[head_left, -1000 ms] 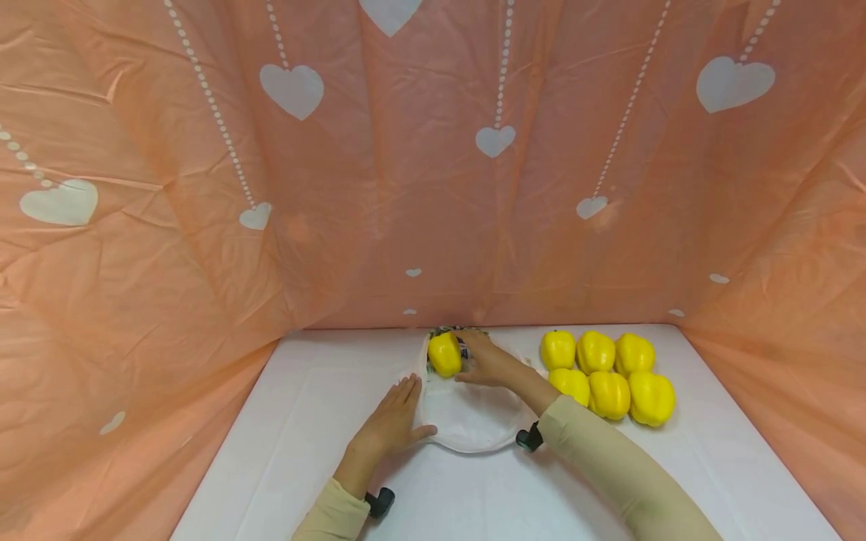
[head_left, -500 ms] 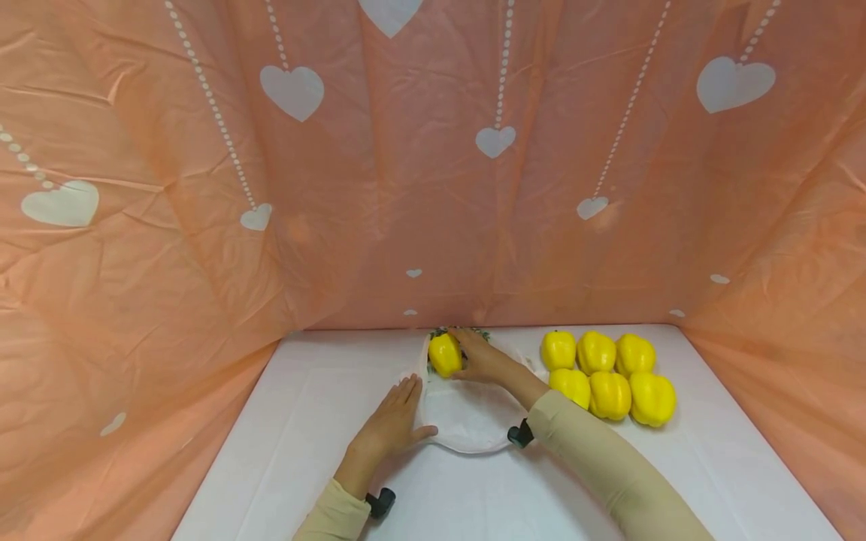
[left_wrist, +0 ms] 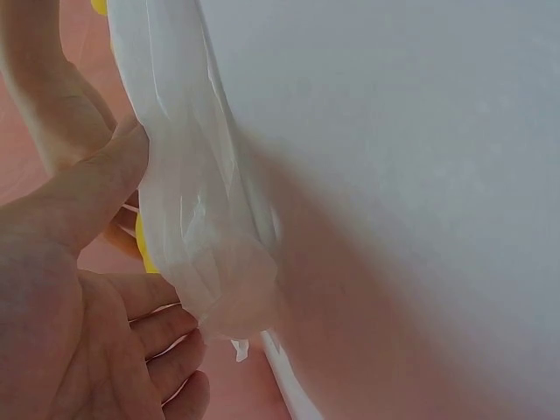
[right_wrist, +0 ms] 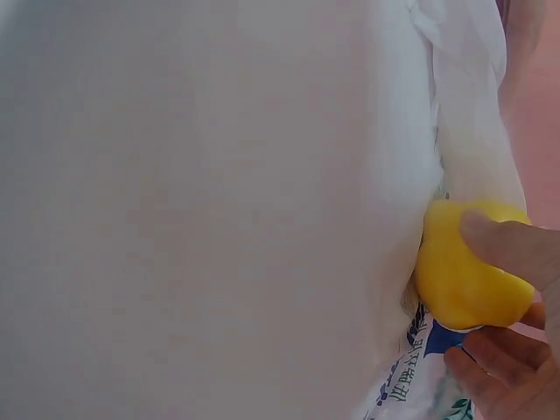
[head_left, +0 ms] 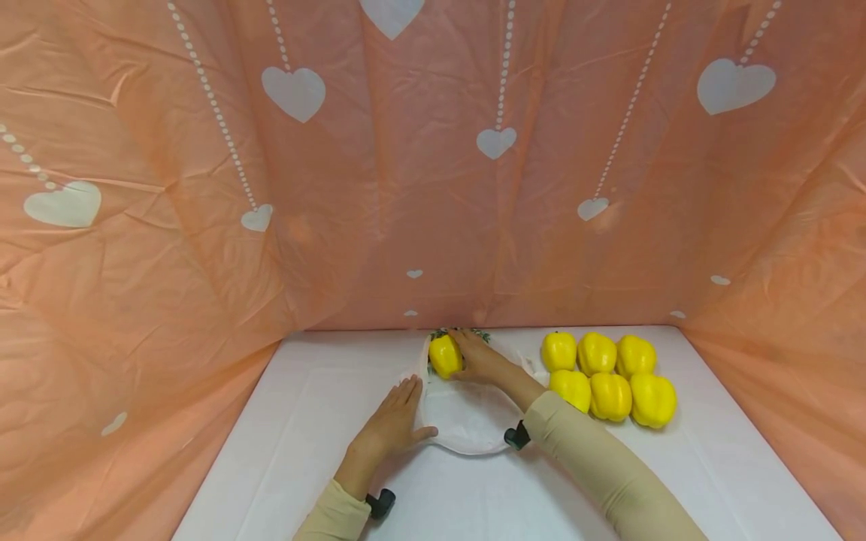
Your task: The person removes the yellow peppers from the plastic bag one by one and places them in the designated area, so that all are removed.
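A white plastic bag (head_left: pixel 467 417) lies with its mouth spread into a rounded opening on the table. Just inside its far left part sits a yellow bell pepper (head_left: pixel 445 356). My right hand (head_left: pixel 483 361) holds this pepper from its right side; in the right wrist view the thumb presses the yellow bell pepper (right_wrist: pixel 472 271) and the other fingers lie beside it. My left hand (head_left: pixel 392 413) rests along the bag's left edge, fingers straight and thumb spread. In the left wrist view, thumb and fingertips touch the gathered white plastic (left_wrist: pixel 192 175).
Several more yellow bell peppers (head_left: pixel 610 396) stand in two rows on the right of the white table (head_left: pixel 284 436), close to my right forearm. An orange curtain (head_left: pixel 433 210) with white hearts encloses the table's back and sides. Dark printing (right_wrist: pixel 398 376) shows on the bag.
My right hand has shifted slightly left and closed in on the pepper in the bag, then stayed nearly still. The left hand and the peppers on the right have not moved.
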Action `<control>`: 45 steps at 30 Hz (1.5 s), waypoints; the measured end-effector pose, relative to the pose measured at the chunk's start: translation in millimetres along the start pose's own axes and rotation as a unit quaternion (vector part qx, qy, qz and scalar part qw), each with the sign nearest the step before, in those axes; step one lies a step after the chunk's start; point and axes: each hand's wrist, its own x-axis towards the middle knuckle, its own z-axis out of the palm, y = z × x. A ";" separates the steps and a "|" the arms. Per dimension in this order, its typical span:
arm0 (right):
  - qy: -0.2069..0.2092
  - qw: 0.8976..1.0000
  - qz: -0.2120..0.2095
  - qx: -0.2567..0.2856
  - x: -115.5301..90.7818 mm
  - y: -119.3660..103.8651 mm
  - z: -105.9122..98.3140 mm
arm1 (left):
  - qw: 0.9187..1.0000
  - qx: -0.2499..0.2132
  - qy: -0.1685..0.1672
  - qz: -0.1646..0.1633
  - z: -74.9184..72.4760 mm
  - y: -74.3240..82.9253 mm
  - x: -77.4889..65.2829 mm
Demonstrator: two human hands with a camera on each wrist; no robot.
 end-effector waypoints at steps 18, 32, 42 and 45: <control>0.030 0.999 -0.018 -0.005 -8.8 -0.9 3.4 | 1.000 0.000 -0.003 -0.007 0.5 2.5 -1.5; 0.047 0.998 -0.034 0.038 -29.8 -5.2 -11.0 | 1.000 -0.005 0.000 -0.004 -0.2 2.1 -1.7; 0.057 0.997 -0.041 0.036 -51.8 -8.2 -21.5 | 1.000 -0.007 0.001 -0.001 -0.9 3.5 -2.3; 0.060 0.997 -0.041 0.037 -59.7 -9.6 -25.5 | 1.000 -0.006 0.001 0.000 -1.9 3.8 -2.0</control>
